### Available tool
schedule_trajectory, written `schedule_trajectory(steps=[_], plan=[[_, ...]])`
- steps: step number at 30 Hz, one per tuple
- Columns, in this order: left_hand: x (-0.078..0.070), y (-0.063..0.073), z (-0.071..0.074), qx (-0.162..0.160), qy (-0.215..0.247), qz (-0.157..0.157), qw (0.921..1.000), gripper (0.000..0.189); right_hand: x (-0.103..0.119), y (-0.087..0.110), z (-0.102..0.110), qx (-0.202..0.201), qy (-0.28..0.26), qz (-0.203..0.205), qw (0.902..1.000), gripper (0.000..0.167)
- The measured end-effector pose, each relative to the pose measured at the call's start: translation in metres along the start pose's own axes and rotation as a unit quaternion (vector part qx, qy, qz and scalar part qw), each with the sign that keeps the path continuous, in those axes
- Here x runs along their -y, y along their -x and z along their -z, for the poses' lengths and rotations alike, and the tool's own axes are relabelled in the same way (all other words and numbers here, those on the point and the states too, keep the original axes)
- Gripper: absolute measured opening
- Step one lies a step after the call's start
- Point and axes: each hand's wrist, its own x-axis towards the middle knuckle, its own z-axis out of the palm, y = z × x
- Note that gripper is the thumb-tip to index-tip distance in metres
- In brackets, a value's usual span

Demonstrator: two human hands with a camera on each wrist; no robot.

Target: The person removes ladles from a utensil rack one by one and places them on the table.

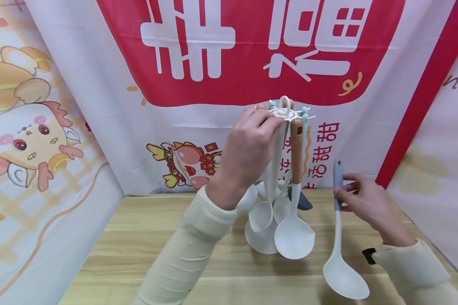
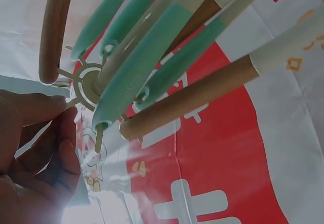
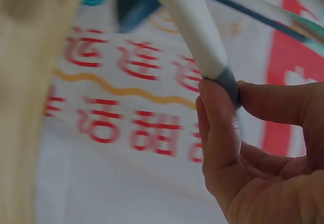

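Observation:
My right hand (image 1: 366,201) pinches the grey handle of a white ladle (image 1: 345,275), which hangs bowl-down to the right of the rack. In the right wrist view, thumb and fingertips (image 3: 218,118) grip where the grey handle meets the white shaft. My left hand (image 1: 246,152) is at the top of a white rotating utensil rack (image 1: 265,241); in the left wrist view its thumb and finger pinch one hook of the rack's ring (image 2: 83,90). Hanging from other hooks are a wooden-handled ladle (image 1: 294,237) and several utensils with mint-green handles (image 2: 136,72) or wooden ones.
The rack stands on a wood-grain table (image 1: 137,237). Behind it hangs a white and red printed cloth (image 1: 213,93), and a printed sheet (image 1: 61,237) covers the left side. A small black object (image 1: 369,256) shows by the right sleeve.

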Motion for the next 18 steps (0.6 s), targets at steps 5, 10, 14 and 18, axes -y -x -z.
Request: schedule_trajectory(steps=[5,10,14,18], plan=[[0.008,0.006,0.001,-0.014,-0.005,0.018,0.9997,0.029,-0.020,-0.028,-0.022,0.066,-0.005,-0.011,0.9977,0.062],[0.010,0.006,0.001,-0.005,-0.008,0.034,0.9994,0.030,-0.039,-0.049,-0.042,0.102,0.000,-0.035,0.9941,0.051],[0.010,0.006,-0.001,0.004,-0.015,0.040,0.9991,0.029,-0.049,-0.061,-0.058,0.134,0.006,-0.060,0.9891,0.048],[0.009,0.007,-0.001,0.006,-0.015,0.040,0.9991,0.028,-0.056,-0.070,-0.075,0.155,0.017,-0.068,0.9855,0.052]])
